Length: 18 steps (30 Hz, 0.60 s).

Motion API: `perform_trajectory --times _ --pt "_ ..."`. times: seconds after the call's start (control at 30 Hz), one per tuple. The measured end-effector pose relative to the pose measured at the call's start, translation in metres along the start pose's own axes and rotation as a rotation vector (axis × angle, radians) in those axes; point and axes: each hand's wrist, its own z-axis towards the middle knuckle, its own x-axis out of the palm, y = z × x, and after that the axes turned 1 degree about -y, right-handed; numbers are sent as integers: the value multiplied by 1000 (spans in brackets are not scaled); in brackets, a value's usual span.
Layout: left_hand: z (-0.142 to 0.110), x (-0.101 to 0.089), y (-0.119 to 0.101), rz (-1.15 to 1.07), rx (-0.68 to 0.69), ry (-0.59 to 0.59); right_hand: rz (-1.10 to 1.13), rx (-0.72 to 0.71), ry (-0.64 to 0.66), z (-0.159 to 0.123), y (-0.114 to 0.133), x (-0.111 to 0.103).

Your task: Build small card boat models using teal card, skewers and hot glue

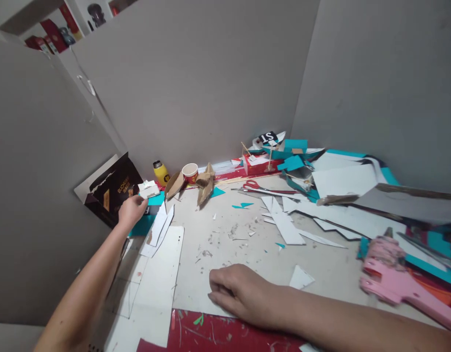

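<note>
My left hand (132, 212) reaches to the far left, its thumb and fingers pinched at the near edge of a small white folded cardboard piece (149, 189). Beneath it lies teal card (143, 226), close to two white pointed cardboard strips (160, 227). My right hand (240, 293) rests on the table with its fingers curled in, and nothing shows in them. It lies just beyond a dark red sheet (211, 332); a white cardboard scrap (301, 277) sits to its right.
At the back stand a yellow bottle (160, 173), a paper cup (190, 172), brown cardboard boat shapes (205, 186) and teal model boats (295, 146). Red-handled scissors (252, 185) lie mid-table. A pink glue gun (385, 271) and white cardboard (345, 181) occupy the right, a black box (113, 190) the left.
</note>
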Motion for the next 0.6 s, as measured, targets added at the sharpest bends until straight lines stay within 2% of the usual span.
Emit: perform_trajectory --times 0.1,0.27,0.43,0.6 --pt "-23 -12 18 172 -86 0 -2 4 6 0 1 0" --pt "-47 -5 18 267 -144 58 -13 -6 1 -1 2 0" --pt "-50 1 18 180 -203 99 -26 -18 -5 -1 3 0" --pt "-47 7 23 -58 -279 103 -32 -27 1 -1 2 -1"
